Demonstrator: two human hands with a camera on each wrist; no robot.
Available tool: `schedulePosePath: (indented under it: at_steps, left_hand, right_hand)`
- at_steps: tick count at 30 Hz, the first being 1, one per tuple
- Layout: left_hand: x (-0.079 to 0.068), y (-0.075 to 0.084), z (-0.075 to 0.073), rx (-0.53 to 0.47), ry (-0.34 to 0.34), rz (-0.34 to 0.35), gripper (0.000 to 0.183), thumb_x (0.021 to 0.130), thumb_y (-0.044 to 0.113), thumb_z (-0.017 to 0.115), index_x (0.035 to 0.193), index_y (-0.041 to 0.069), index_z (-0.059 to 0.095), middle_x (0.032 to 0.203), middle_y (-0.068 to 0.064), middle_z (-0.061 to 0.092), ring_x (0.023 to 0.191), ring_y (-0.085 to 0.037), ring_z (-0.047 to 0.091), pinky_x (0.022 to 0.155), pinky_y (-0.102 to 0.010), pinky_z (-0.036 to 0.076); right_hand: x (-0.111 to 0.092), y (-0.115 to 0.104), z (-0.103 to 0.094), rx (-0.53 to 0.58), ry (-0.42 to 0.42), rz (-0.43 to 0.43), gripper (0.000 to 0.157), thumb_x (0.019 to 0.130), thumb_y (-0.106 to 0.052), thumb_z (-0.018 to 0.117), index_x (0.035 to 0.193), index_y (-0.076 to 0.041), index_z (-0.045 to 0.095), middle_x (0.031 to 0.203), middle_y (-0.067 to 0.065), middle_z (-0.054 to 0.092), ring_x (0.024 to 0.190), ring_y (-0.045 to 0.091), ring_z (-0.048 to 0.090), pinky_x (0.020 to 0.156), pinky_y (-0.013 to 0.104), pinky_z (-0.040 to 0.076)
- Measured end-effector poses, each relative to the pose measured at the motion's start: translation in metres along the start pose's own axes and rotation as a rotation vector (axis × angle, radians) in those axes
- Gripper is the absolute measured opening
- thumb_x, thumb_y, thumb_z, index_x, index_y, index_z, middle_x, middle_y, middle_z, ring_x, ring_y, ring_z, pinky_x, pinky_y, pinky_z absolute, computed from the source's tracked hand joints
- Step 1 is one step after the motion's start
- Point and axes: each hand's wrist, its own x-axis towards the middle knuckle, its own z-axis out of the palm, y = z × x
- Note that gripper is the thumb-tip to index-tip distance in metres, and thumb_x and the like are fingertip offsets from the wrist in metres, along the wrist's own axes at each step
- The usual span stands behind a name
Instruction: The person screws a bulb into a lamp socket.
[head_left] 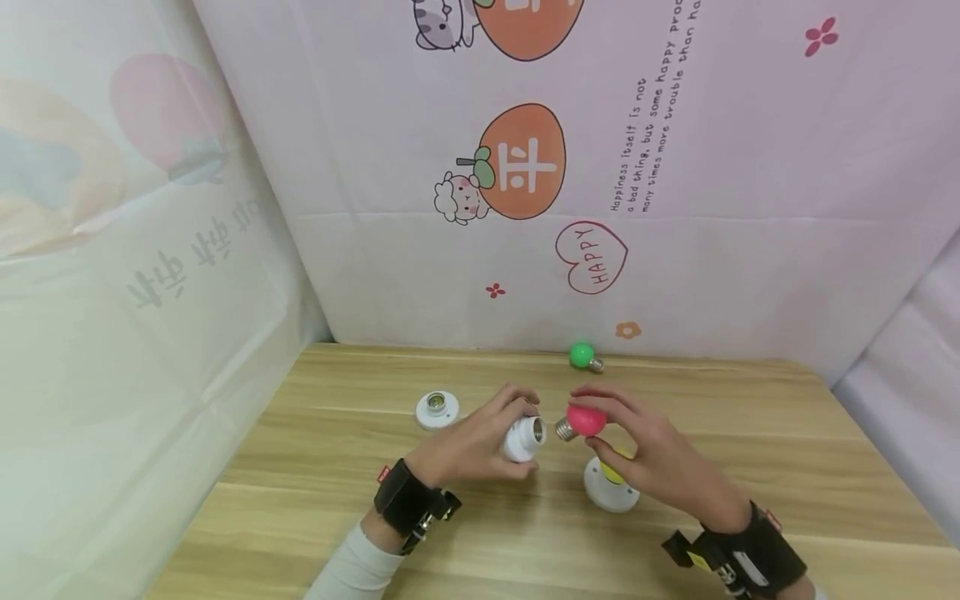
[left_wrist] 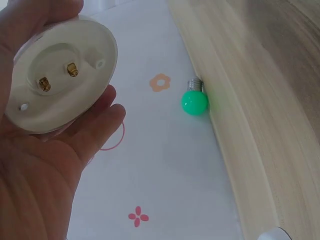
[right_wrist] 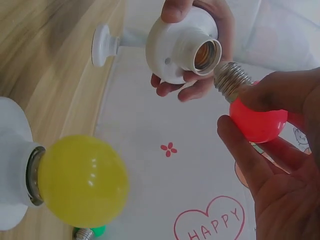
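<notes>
My left hand (head_left: pixel 491 437) grips a white round lamp holder (head_left: pixel 522 438) by its base, raised above the table with the socket mouth turned to the right. Two brass terminals show on its underside (left_wrist: pixel 57 75) in the left wrist view. Between thumb and fingers my right hand (head_left: pixel 645 446) pinches a red light bulb (right_wrist: pixel 257 120) by its globe. The bulb's metal screw base (right_wrist: pixel 231 80) points left at the socket opening (right_wrist: pixel 206 55), a small gap apart in the head view. Below the right hand stands a yellow bulb (right_wrist: pixel 82 180) seated in another white lamp holder (head_left: pixel 611 492).
An unfilled white lamp holder (head_left: pixel 437 409) sits on the wooden table (head_left: pixel 360 475) left of the left hand. At the table's back edge lies a green bulb (head_left: pixel 582 356), against the printed cloth (head_left: pixel 390 275) that hangs behind. More cloth hangs along the left side.
</notes>
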Motion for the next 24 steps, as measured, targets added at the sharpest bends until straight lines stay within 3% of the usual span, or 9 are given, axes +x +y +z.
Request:
schedulePosePath:
  at_steps: [9, 12, 16, 21, 24]
  left_hand:
    - [0.002, -0.001, 0.002, 0.022, 0.007, 0.046, 0.052, 0.077, 0.033, 0.073, 0.119, 0.013, 0.05, 0.124, 0.005, 0.044, 0.105, -0.005, 0.045, 0.083, -0.012, 0.044]
    - [0.001, 0.001, 0.001, 0.024, 0.004, 0.042, 0.052, 0.076, 0.035, 0.074, 0.118, 0.014, 0.051, 0.123, 0.006, 0.044, 0.103, -0.004, 0.046, 0.081, -0.012, 0.045]
    - [0.001, 0.003, 0.001, 0.036, -0.005, 0.038, 0.054, 0.076, 0.038, 0.075, 0.119, 0.015, 0.052, 0.123, 0.006, 0.046, 0.102, -0.004, 0.046, 0.08, -0.011, 0.045]
    - [0.001, 0.005, 0.001, 0.061, -0.011, 0.045, 0.057, 0.076, 0.044, 0.075, 0.12, 0.016, 0.052, 0.121, 0.007, 0.047, 0.103, -0.002, 0.046, 0.081, -0.011, 0.044]
    - [0.002, 0.005, 0.002, 0.065, -0.009, 0.054, 0.057, 0.077, 0.047, 0.074, 0.119, 0.016, 0.053, 0.12, 0.008, 0.047, 0.103, -0.002, 0.046, 0.081, -0.011, 0.044]
  right_hand:
    - [-0.005, 0.006, 0.011, 0.045, 0.001, -0.044, 0.065, 0.068, 0.0, 0.08, 0.128, -0.007, 0.058, 0.128, 0.01, 0.056, 0.106, 0.016, 0.058, 0.085, 0.017, 0.05]
    - [-0.005, 0.005, 0.012, 0.051, -0.003, -0.042, 0.062, 0.07, -0.002, 0.08, 0.128, -0.007, 0.058, 0.128, 0.009, 0.056, 0.105, 0.015, 0.058, 0.085, 0.016, 0.05]
    - [-0.006, 0.004, 0.013, 0.044, -0.015, -0.026, 0.051, 0.08, -0.017, 0.077, 0.127, -0.01, 0.058, 0.129, 0.007, 0.055, 0.105, 0.013, 0.058, 0.083, 0.016, 0.051]
    - [-0.005, 0.006, 0.017, 0.053, 0.0, -0.049, 0.045, 0.084, -0.027, 0.073, 0.123, -0.009, 0.06, 0.125, 0.007, 0.057, 0.103, 0.014, 0.059, 0.079, 0.019, 0.053]
    - [-0.005, 0.007, 0.019, 0.056, 0.009, -0.063, 0.046, 0.081, -0.024, 0.076, 0.122, -0.008, 0.061, 0.124, 0.008, 0.058, 0.102, 0.015, 0.059, 0.077, 0.021, 0.054]
